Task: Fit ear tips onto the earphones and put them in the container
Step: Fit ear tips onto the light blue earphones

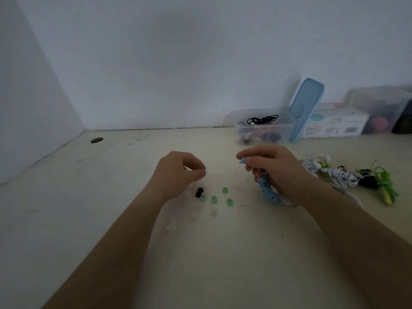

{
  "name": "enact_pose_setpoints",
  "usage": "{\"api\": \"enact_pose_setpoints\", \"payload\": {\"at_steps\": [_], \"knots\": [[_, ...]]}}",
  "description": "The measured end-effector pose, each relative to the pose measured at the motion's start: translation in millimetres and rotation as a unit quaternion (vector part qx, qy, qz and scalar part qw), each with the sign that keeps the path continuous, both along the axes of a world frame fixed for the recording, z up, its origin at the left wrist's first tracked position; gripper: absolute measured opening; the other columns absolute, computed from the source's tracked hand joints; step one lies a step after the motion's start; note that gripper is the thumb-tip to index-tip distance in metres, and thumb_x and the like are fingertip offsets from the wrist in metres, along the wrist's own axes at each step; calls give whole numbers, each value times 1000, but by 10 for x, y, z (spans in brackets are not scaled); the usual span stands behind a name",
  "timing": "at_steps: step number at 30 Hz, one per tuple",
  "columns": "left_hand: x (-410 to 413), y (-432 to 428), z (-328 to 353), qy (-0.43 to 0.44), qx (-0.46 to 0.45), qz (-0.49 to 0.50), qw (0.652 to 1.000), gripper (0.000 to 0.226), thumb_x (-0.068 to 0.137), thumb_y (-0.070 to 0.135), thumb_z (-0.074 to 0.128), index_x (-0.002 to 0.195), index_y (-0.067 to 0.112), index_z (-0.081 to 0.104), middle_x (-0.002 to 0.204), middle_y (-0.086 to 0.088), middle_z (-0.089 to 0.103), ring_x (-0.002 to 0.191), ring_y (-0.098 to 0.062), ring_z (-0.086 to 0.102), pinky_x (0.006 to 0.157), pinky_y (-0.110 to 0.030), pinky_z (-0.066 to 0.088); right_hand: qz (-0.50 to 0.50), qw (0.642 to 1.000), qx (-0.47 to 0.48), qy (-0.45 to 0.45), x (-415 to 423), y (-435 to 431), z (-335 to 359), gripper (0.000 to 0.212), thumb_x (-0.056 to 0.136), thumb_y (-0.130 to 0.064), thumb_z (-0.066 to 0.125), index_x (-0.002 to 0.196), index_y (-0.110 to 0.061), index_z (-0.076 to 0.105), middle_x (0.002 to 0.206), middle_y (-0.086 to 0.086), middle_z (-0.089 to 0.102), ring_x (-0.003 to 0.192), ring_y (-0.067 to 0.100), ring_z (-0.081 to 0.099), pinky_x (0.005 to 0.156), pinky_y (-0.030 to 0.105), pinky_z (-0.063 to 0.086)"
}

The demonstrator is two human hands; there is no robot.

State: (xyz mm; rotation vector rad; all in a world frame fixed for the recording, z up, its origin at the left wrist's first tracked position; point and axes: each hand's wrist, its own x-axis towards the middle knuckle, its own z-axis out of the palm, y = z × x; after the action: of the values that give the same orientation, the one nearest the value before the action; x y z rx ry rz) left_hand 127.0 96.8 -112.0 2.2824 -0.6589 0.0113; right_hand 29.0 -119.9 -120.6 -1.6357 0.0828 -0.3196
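1. Ear tips lie loose on the table between the two forearms: pale ones furthest left, then black, then green. They look tiny, light and soft, so they may roll or flick away. I would pinch one lightly by its rim, with the bore facing outward.
2. Left hand hovers just above the black tips, fingers curled and thumb meeting fingertips. I cannot tell whether a tip is pinched there.
3. Earbud, blue, juts from the other hand's fingertips and points toward the left hand without touching it. It looks hard and smooth. It is best held close behind the nozzle so it does not twist while a tip is stretched over it.
4. Right hand is clamped on the blue earphones, whose wound cord hangs below the palm. The cord looks limp and light and should handle better kept bundled.
5. Container stands open at the back by the wall, with black earphones inside. Its lid leans against its right side.
6. White bundle and green bundle lie on the table, furthest right.
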Motion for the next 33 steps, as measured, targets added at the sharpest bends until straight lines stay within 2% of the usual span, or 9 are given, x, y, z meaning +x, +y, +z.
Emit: {"api": "enact_pose_setpoints", "payload": {"at_steps": [2, 6, 10, 13, 17, 20, 33], "knots": [[-52, 22, 24, 6, -73, -5, 997, 6, 82, 22, 77, 85, 27, 76, 81, 15, 74, 76, 2, 67, 70, -11, 47, 5, 1000, -28, 0, -40, 23, -9, 14, 90, -6, 66, 96, -12, 77, 73, 7, 70, 60, 14, 53, 58, 23, 48], [-238, -25, 49, 78, -206, -34, 975, 10, 81, 9, 77, 90, 15, 75, 81, 1, 76, 78, -13, 73, 73, -24, 57, 10, 999, -35, -4, -77, 84, 1, 8, 87, -8, 71, 94, -7, 74, 76, 11, 74, 62, 18, 56, 61, 25, 51], [-346, -119, 14, 139, -257, -53, 955, 15, 80, 10, 78, 94, 13, 76, 91, 1, 77, 88, -14, 73, 83, -26, 57, 19, 999, -24, -12, -105, 114, 20, 8, 88, -7, 70, 95, -4, 72, 77, 12, 73, 60, 20, 56, 59, 25, 51], [-373, -180, -27, 188, -275, -64, 940, 18, 80, 12, 78, 99, 12, 76, 93, -2, 77, 87, -12, 73, 77, -24, 55, 37, 998, -32, -30, -120, 126, 47, 9, 89, -8, 68, 97, -4, 71, 77, 11, 73, 61, 19, 56, 59, 23, 51], [-392, -227, -48, 276, -356, -90, 888, 19, 84, -4, 68, 102, 2, 72, 97, -14, 76, 95, -23, 73, 79, -22, 56, 54, 997, -31, -49, -118, 146, 52, 7, 90, -6, 67, 96, -4, 70, 77, 11, 73, 60, 16, 58, 59, 24, 51], [-395, -231, -44, 288, -372, -96, 877, 18, 86, -5, 65, 101, 2, 72, 98, -15, 76, 94, -23, 73, 78, -22, 56, 58, 997, -22, -56, -119, 156, 53, 7, 90, -2, 66, 95, 1, 67, 76, 11, 73, 58, 12, 59, 58, 22, 50], [-416, -225, -25, 290, -378, -119, 871, 16, 86, -6, 64, 96, 5, 71, 98, -13, 76, 94, -25, 74, 76, -23, 57, 41, 997, -41, -53, -114, 158, 45, 5, 89, -3, 66, 94, -1, 67, 76, 8, 74, 61, 8, 65, 60, 20, 51]]}}
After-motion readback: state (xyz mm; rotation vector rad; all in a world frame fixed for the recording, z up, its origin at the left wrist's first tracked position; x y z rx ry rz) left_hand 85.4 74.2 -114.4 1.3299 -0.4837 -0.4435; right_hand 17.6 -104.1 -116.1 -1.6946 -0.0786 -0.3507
